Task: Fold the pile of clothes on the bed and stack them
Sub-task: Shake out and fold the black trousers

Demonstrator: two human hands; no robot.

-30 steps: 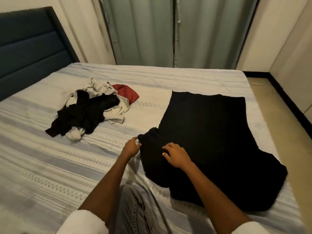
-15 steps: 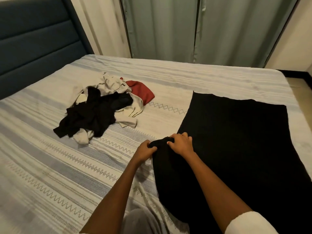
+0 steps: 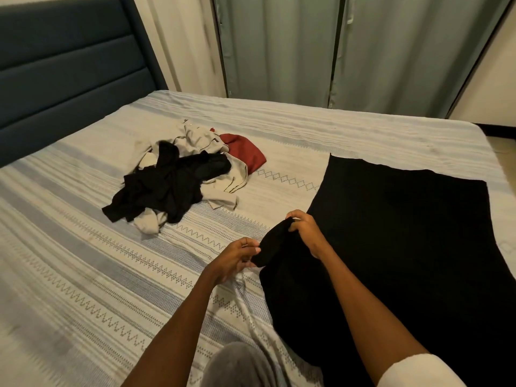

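A large black garment (image 3: 405,247) lies spread flat over the right half of the bed (image 3: 69,275), its far edge reaching toward the bed's far right corner and its near part running off the bottom of the view. Its left near corner is lifted off the cover. The right hand (image 3: 307,233) grips that raised corner from above, fingers curled over the fold. The left hand (image 3: 237,259) meets the same bunched cloth from the left edge side, thumb and fingertips closed on it in a pinch, though the black fabric hides how much it holds.

The pile of clothes (image 3: 178,185) sits toward the middle of the bed, well apart from both hands: tangled black pieces on top of beige ones, with a red item (image 3: 245,152) poking out on its far right side. Nothing lies between the pile and the hands except striped, patterned cover.

A dark blue padded headboard (image 3: 64,71) stands along the bed's left edge. Grey-green curtains (image 3: 335,46) hang behind the far edge. A grey-trousered knee (image 3: 237,364) shows at the near edge.
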